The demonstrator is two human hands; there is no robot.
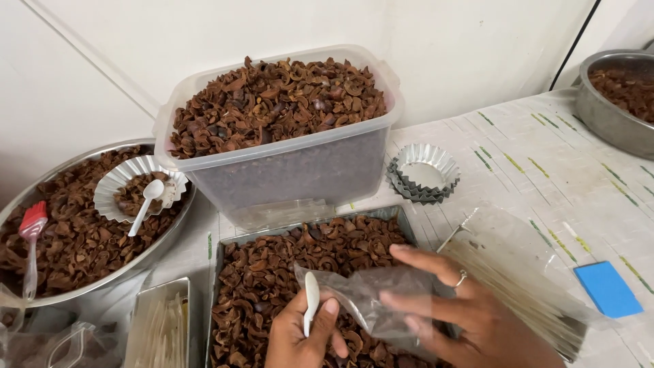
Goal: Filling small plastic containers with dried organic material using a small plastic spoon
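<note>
The left hand (300, 334) is closed around a small white plastic spoon (311, 300), bowl pointing up, right over the near metal tray (219, 272) heaped with brown dried shell pieces (272, 272). The right hand (463, 313), ring on one finger, pinches a small clear plastic bag (381, 300) between thumb and fingers, holding it just beside the spoon, above the same tray.

Risk here, as a judgement: the bag's mouth looks slack, and any spoonful tipped toward it could scatter pieces back onto the tray or across the striped table covering (545, 170). The thin film could also snag on a sharp shell edge.

Far behind stands a big clear plastic tub (286, 163) piled with the same shells. To the left, a wide steel bowl (95, 279) holds more, with a fluted foil cup (129, 184), a second white spoon (146, 201) and a red brush (30, 225) in it. A stack of fluted foil cups (424, 170) sits to the right of the tub, a blue block (608, 289) near right.

Hard to read: the bag's contents are blurred, possibly nothing yet. The frame cuts off both wrists, the tray's near end and another steel bowl (599, 116) far right.
</note>
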